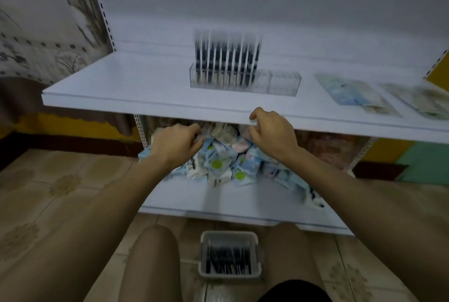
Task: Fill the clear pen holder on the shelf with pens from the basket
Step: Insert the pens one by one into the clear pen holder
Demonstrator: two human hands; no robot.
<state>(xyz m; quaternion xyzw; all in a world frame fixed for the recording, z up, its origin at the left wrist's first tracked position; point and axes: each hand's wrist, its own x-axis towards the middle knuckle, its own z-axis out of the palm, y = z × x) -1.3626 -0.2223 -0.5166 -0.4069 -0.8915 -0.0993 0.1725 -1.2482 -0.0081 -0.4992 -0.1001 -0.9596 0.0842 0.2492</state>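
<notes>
Nearest my lens sits the basket (229,255) on the floor between the knees, a grey plastic tub with dark pens (227,261) lying loose in its bottom; neither hand is at it. Both hands are up at the shelving: the left hand (176,142) hangs with fingers loosely curled over the heap of small packets (223,160) on the lower shelf, its grip empty as far as I can see; the right hand (269,130) is curled at the front edge of the upper shelf (121,88), and motion blur keeps me from telling whether it pinches anything.

The clear pen holder (245,80) stands on that upper shelf, its left part packed with upright dark pens, the right compartments looking empty; so I judge the job partly done.

I judge the pens light, stiff and smooth, apt to roll or slide; I would gather a small bunch mid-barrel, all pointing one way, then feed them upright into the free end. The holder looks light and could skid or tip if knocked.
</notes>
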